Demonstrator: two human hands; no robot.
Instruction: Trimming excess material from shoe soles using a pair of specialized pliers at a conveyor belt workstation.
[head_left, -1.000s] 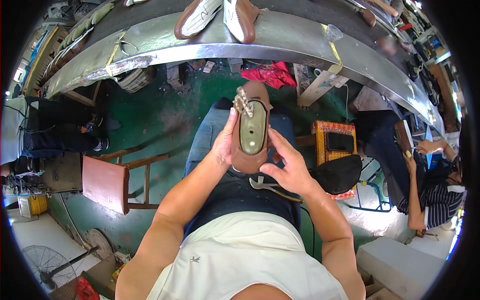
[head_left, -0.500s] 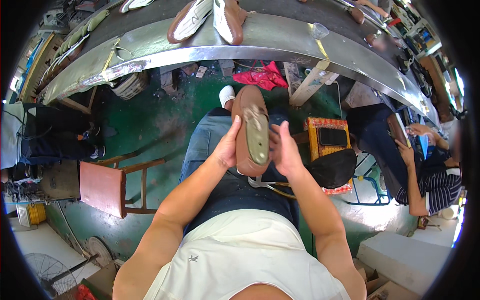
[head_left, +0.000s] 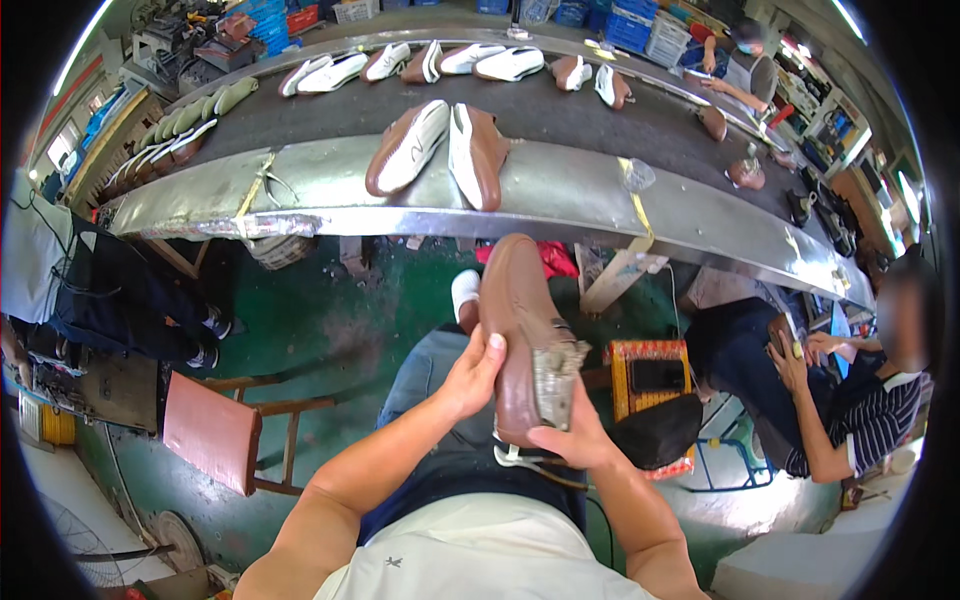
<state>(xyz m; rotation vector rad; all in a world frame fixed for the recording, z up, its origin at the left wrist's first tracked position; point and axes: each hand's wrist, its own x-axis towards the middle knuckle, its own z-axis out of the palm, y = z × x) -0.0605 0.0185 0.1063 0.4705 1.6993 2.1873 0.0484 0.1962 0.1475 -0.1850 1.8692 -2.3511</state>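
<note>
A smooth brown leather shoe (head_left: 520, 345) is held at the centre of the frame, its toe toward the upper edge: its left side is gripped by the left hand (head_left: 473, 378), thumb laid on the leather, and its heel end is clasped by the right hand (head_left: 579, 434). In the upper middle, two brown-and-white shoes (head_left: 478, 158) are set on the grey metal-edged worktop (head_left: 570, 185); at lower left, a square reddish-brown stool (head_left: 212, 430) is seen
</note>
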